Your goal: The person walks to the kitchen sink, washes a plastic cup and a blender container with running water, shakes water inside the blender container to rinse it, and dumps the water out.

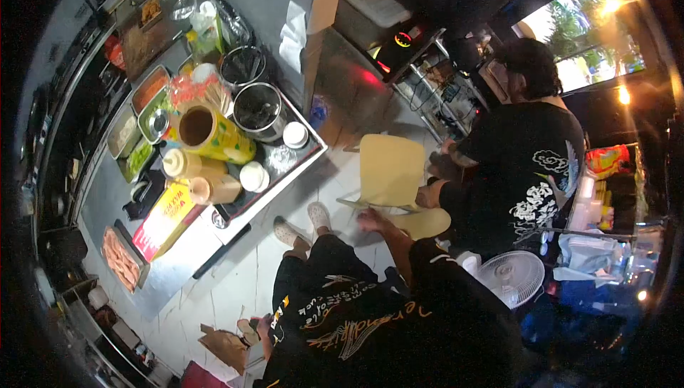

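Black short-sleeved shirt (420, 324) worn; orange script (370, 331) and smaller white lettering (338, 299) printed across front. White-and-yellow mark (279, 317) noted at left side. Dark shorts (331, 254) worn. Feet shod in pale perforated clogs (288, 232).

One tilted head view, forward and down, near the wearer's shirt (427, 317), farther from the counter (167, 281).

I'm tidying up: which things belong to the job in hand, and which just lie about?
Probably the job:
yellow chair, near right hand
brown paper, near left hand

Probably just lying about:
fan
printed box
squeeze bottles
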Demonstrator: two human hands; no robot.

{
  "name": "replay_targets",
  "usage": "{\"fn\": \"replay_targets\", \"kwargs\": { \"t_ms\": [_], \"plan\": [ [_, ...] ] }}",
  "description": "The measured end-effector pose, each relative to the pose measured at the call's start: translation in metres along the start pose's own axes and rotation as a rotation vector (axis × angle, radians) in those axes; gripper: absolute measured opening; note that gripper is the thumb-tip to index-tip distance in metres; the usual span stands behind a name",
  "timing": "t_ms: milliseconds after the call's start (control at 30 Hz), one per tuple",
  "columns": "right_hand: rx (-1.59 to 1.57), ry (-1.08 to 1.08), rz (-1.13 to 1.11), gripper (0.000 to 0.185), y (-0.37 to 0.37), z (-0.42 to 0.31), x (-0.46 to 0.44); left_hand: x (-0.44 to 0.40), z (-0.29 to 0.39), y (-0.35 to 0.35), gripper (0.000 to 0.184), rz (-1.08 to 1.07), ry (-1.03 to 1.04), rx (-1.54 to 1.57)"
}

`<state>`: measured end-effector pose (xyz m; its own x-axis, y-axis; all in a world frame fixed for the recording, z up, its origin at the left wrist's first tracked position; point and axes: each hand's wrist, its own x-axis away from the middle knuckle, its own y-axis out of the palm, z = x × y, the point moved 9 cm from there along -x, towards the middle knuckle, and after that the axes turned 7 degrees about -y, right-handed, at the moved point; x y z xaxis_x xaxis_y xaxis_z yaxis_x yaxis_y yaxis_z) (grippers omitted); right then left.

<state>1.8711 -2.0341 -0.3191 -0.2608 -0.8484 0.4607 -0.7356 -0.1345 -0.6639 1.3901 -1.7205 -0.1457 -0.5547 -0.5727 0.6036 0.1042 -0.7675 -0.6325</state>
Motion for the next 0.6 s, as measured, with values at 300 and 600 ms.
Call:
{"fn": "replay_targets", "kwargs": {
  "t_ms": [300, 600],
  "plan": [
    [-0.638, 0.355, 0.266, 0.025, -0.044, -0.127, -0.041, 0.053, -0.107, 0.023, 0.024, 0.022, -0.483, 0.773],
    [-0.101, 0.07, -0.277, 0.04, 0.091, -0.303, -0.085, 0.148, -0.3, -0.037, 0.014, 0.55, -0.477, 1.465]
  ]
}}
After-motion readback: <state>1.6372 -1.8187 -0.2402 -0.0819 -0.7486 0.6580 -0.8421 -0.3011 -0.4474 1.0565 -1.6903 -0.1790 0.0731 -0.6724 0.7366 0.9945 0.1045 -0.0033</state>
